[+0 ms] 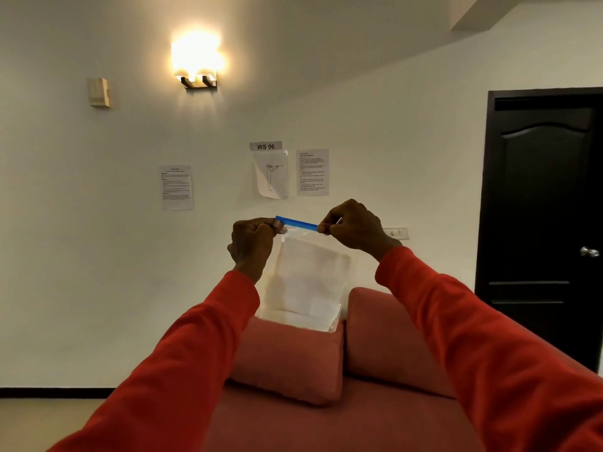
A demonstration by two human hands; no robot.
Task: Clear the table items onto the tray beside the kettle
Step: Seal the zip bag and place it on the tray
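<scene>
Red sofa point(326, 425) — two matching cushions point(290, 360) resting against its back

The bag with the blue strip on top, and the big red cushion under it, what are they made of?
The bag looks like thin clear plastic: you can see white sheets through it, and the blue strip looks like a plastic zip seal. The red cushion looks like soft matte fabric, with no shine.
</scene>
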